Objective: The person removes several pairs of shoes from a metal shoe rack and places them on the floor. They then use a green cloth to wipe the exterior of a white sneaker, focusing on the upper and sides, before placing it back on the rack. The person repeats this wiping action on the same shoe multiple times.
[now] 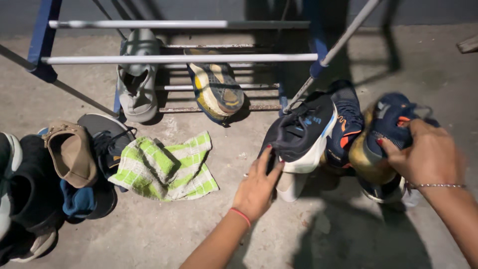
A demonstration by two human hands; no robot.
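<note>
Item one: my left hand, fingers clasped on a black mesh sneaker with white sole, lifted off rough concrete. Item two: my right hand grips a navy sneaker, gum-coloured sole outward. Nearby: crumpled green checked cloth; tubular metal rack.

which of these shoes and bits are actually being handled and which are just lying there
In hand:
- black sneaker with white sole, left hand
- navy sneaker with orange trim, right hand

Lying about:
- green checked cloth
- grey shoe on rack
- tan shoe
</note>
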